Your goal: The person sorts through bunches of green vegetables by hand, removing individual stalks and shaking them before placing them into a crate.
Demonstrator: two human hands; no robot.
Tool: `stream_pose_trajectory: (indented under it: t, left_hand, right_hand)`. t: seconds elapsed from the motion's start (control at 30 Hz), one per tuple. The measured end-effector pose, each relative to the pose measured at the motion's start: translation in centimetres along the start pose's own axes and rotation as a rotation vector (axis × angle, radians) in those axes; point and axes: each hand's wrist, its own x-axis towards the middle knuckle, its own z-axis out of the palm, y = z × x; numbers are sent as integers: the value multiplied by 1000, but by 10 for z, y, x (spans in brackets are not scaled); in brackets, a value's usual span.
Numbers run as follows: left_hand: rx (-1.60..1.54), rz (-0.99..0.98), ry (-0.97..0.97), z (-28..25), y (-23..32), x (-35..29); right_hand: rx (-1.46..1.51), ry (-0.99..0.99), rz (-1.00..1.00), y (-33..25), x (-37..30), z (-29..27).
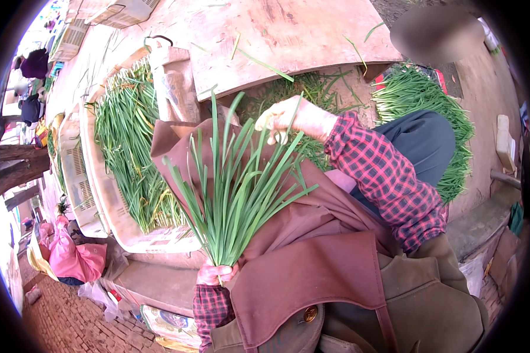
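My left hand is closed round the base of a bunch of garlic chives. Their long flat green leaves fan out upward over the maroon apron on my lap. Beside the leaf tips, to the right, my right hand hangs with its fingers bent and drawn together. Whether a leaf is pinched in them I cannot make out. Both forearms wear red and dark checked sleeves. At the left, a pale plastic crate holds a thick heap of garlic chives.
A low wooden board with stray leaves lies ahead. Loose leaves are scattered below its edge. More piled chives lie at the right, beyond my knee. A second crate stands farther left, near a person in pink.
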Motion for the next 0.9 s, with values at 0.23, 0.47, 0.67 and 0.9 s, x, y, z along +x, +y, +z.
stream_pose_trajectory:
  t: [0.23, 0.47, 0.67, 0.9]
  left_hand:
    - [-5, 8, -53, -7, -2, 2]
    - [-20, -12, -49, 2, 5, 3]
    - [-33, -39, -10, 2, 3, -2]
    - [-28, -19, 31, 13, 7, -4]
  right_hand:
    - [176, -90, -26, 19, 3, 20]
    - [121, -158, 0, 12, 5, 26]
    - [-291, 123, -135, 11, 0, 31]
    - [-81, 585, -115, -14, -28, -14]
